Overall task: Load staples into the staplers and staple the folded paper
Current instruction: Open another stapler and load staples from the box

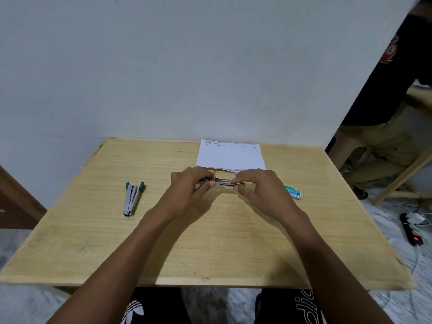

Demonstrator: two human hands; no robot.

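I'm pinching stapler [223, 181] for loading, probably: left hand [190, 181] grip at 9 o'clock end, right hand [258, 183] grip at 3 o'clock.

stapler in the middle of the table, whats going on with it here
A person holds a small stapler, apparently opened up, over the wooden table: the left hand grips its left end, the right hand pinches its right end. Loading seems under way. The folded paper lies just behind the hands, a green staple box sits to the right, and a second stapler lies untouched on the left.
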